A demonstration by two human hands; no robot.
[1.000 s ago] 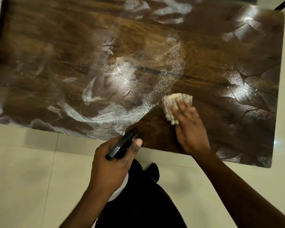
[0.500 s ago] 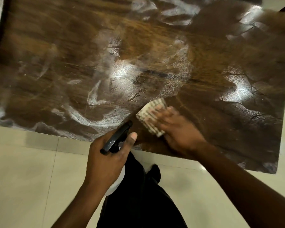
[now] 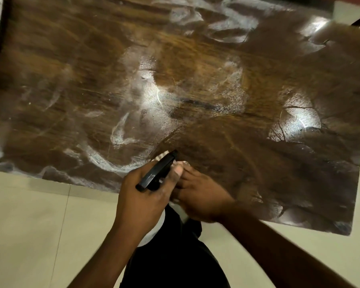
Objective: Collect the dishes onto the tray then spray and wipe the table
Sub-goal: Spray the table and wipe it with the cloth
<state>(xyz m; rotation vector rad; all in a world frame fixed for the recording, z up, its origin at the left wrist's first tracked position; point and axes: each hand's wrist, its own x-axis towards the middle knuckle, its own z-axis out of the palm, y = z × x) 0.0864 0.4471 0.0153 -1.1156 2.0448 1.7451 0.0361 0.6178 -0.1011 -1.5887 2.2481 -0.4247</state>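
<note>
"seeing the cloth (image 3: pixel 161 156) from your end?"
"barely. i get one striped corner of it on the table (image 3: pixel 258 80), close to the near edge, peeking past the spray bottle (image 3: pixel 156 173). the right hand (image 3: pixel 197 196) lies on it, fingers stretched out flat, though blurred."
"and the left hand (image 3: pixel 141 200)?"
"curled tight round the spray bottle, held over the table's edge, overlapping the right hand on my feed. wet white streaks (image 3: pixel 121 134) cover the wood."
</note>
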